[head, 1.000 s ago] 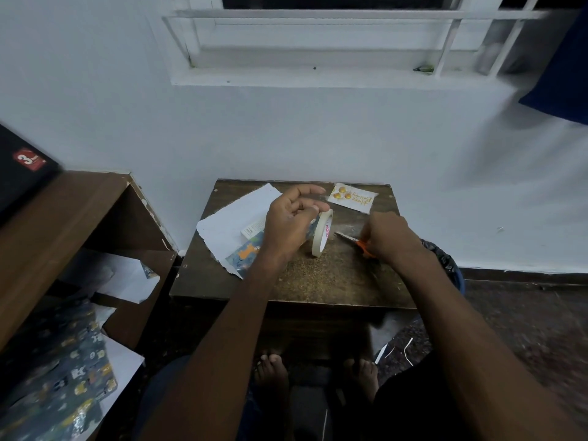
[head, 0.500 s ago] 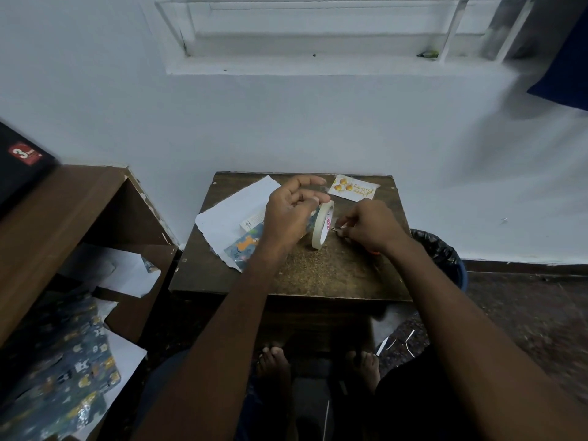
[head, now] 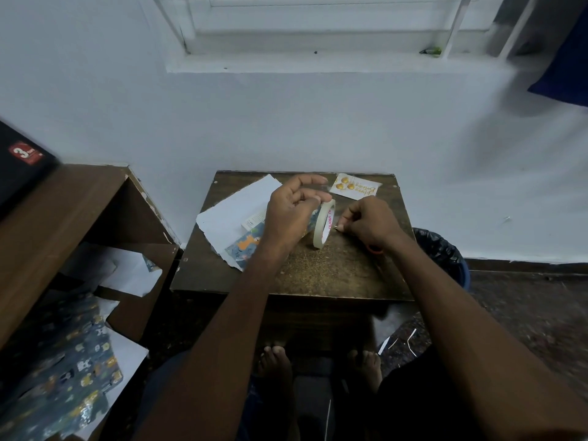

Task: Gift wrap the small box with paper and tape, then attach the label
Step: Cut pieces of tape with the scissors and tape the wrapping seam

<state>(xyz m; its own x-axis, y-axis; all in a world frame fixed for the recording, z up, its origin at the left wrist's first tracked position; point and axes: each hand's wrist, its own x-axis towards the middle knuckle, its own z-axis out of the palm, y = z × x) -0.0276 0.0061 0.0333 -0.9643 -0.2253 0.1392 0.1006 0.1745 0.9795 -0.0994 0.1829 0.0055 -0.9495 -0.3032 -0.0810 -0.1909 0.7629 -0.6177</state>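
Observation:
A roll of clear tape (head: 324, 223) stands on edge in the middle of the small brown table (head: 334, 272). My left hand (head: 291, 210) holds the roll from the left, its upper fingers spread above it. My right hand (head: 369, 222) grips orange-handled scissors (head: 374, 248), the blade tip right at the roll. The small box (head: 253, 221) lies behind my left hand on a white sheet of wrapping paper (head: 235, 210) whose printed side (head: 245, 249) shows at the near edge. The label (head: 354, 187) with gold ornaments lies at the table's far right.
A brown shelf unit (head: 79, 214) stands to the left with loose paper inside. Patterned wrapping paper (head: 63, 364) lies at lower left. A bin with a black liner (head: 442, 253) sits right of the table. My bare feet (head: 276, 364) are under the table.
My right hand has moved left with the scissors, from well right of the roll to right against it. My left hand has kept its hold on the roll.

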